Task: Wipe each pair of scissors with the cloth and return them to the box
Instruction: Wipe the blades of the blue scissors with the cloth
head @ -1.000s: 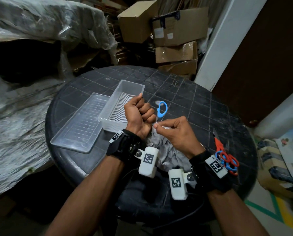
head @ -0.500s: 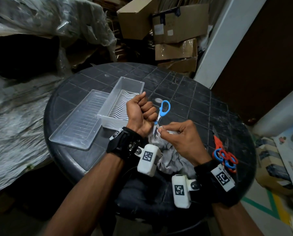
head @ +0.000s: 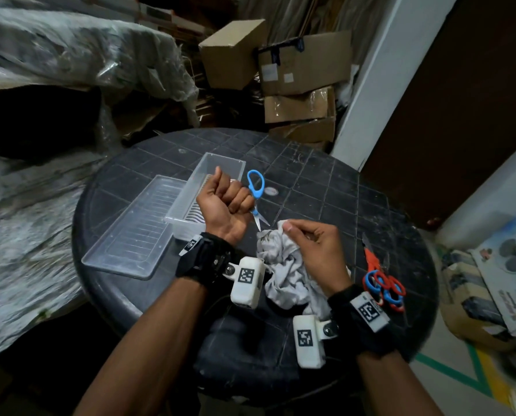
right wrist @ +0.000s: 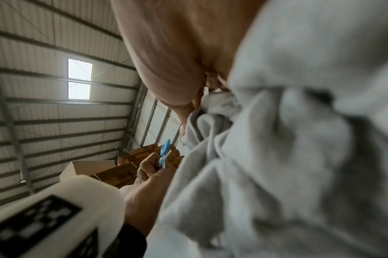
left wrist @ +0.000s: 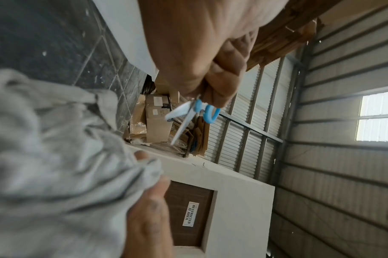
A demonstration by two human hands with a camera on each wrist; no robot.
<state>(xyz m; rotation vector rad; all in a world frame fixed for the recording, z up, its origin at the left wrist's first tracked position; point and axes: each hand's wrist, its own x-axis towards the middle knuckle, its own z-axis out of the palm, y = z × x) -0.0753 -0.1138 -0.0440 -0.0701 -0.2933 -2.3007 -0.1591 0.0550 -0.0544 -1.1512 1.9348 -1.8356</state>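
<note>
Fingers [head: 240, 199] grip 1 blue scissors [head: 256, 196]; 3 more scissors [head: 382, 283] wait.

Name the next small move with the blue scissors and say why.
Probably the left hand lowers the scissors into the box. Their blades are clear of the cloth that the right hand grips, and the box lies just beside.

Blue-handled scissors [head: 256, 193] showing silver blades; grey cloth [head: 283, 265] lying crumpled; clear plastic box [head: 220, 163] and clear lid [head: 130, 235] sitting on a black grid-patterned table [head: 325, 190]; red and blue scissors [head: 382, 283] lying heaped.
</note>
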